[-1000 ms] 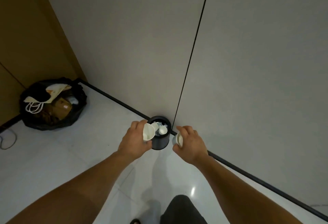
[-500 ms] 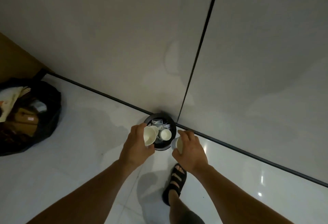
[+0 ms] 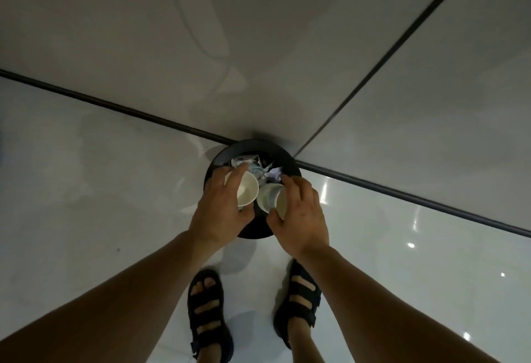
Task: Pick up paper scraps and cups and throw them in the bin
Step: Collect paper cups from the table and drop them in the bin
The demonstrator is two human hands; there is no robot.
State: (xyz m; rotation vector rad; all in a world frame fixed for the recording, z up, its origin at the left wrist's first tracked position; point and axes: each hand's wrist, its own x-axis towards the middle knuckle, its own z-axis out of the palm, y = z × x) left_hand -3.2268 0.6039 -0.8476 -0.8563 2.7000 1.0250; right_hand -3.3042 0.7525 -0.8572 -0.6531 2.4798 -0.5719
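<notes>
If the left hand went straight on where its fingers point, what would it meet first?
Probably the wrappers lying in the bin: the left hand, gripping a paper cup, points forward over the near rim toward them. Depth is unclear, so it might instead reach the bin's far wall.

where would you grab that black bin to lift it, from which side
Probably the rim of the bin, from above, on its near side. It is round, upright and open-topped, so the rim gives fingers an edge to hook over; its far side sits close to the wall, leaving little room. The left hand and right hand both hold cups now.
</notes>
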